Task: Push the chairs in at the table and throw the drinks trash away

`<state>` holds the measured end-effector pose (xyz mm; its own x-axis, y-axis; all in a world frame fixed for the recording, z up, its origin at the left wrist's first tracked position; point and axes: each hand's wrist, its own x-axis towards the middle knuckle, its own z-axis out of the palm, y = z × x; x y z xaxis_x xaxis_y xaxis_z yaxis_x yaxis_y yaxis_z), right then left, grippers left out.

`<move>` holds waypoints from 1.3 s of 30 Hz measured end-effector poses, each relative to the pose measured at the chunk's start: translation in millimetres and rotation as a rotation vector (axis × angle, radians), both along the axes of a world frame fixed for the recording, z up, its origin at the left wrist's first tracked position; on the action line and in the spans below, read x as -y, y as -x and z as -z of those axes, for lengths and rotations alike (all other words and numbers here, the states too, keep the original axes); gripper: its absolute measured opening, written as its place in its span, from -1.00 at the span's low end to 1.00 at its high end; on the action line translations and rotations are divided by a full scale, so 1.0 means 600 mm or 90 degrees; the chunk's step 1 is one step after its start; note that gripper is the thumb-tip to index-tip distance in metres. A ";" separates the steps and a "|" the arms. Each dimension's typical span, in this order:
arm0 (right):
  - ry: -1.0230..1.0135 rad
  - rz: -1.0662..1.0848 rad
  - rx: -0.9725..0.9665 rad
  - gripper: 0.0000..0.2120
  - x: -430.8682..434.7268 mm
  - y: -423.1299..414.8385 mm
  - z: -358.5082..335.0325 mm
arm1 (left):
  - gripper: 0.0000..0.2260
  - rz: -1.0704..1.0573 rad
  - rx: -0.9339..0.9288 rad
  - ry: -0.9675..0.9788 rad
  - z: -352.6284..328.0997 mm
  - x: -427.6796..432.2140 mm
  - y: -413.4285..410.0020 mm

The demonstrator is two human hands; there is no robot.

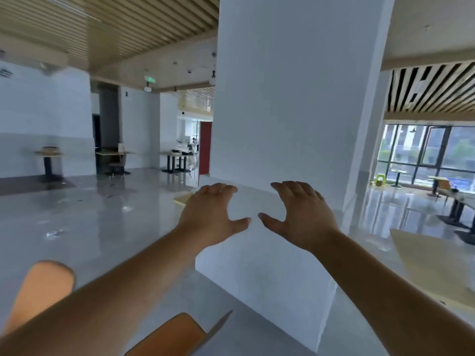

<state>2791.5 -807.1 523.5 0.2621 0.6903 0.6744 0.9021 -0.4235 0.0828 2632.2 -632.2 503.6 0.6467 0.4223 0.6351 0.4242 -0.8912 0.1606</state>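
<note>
Two orange chair backs lie low and close to the person, well below and to the left of both hands: one chair back [41, 291] under the left forearm at the far left, the other chair back [169, 335] beneath the space between the arms, while a pale table [437, 268] edge shows to the right of the right forearm. No drinks trash or bin can be made out. The left hand [213, 214] and right hand [300, 214] are raised side by side before a white pillar [295, 98], palms forward, fingers spread, thumbs pointing toward each other without touching, holding nothing.
</note>
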 end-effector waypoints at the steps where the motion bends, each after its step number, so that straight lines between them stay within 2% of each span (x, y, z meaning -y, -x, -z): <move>1: 0.014 -0.013 -0.002 -0.17 -0.036 -0.027 0.019 | -0.17 -0.008 -0.006 0.004 0.017 -0.030 -0.022; 7: 0.137 -0.078 -0.020 -0.21 -0.263 -0.178 0.174 | -0.23 -0.067 -0.061 0.075 0.187 -0.246 -0.139; 14: 0.309 -0.179 -0.088 -0.22 -0.492 -0.295 0.382 | -0.26 -0.153 -0.153 0.249 0.451 -0.413 -0.184; 18: 0.396 -0.288 -0.145 -0.28 -0.583 -0.320 0.527 | -0.23 -0.229 -0.223 0.361 0.597 -0.436 -0.171; 23: 0.546 -0.441 -0.159 -0.29 -0.651 -0.335 0.713 | -0.19 -0.307 -0.297 0.505 0.752 -0.402 -0.153; 28: 0.712 -0.568 -0.140 -0.16 -0.656 -0.354 0.860 | -0.11 -0.369 -0.395 0.628 0.858 -0.327 -0.180; 31: 0.782 -0.611 -0.126 -0.15 -0.637 -0.382 0.924 | -0.08 -0.365 -0.408 0.699 0.907 -0.290 -0.199; 33: 0.812 -0.624 -0.121 -0.21 -0.627 -0.403 0.954 | -0.21 -0.371 -0.406 0.695 0.934 -0.271 -0.210; 36: 0.809 -0.635 -0.114 -0.41 -0.623 -0.415 0.983 | -0.57 -0.411 -0.381 0.601 0.962 -0.263 -0.218; 39: 0.791 -0.652 -0.080 -0.49 -0.634 -0.405 0.993 | -0.75 -0.432 -0.360 0.579 0.972 -0.264 -0.212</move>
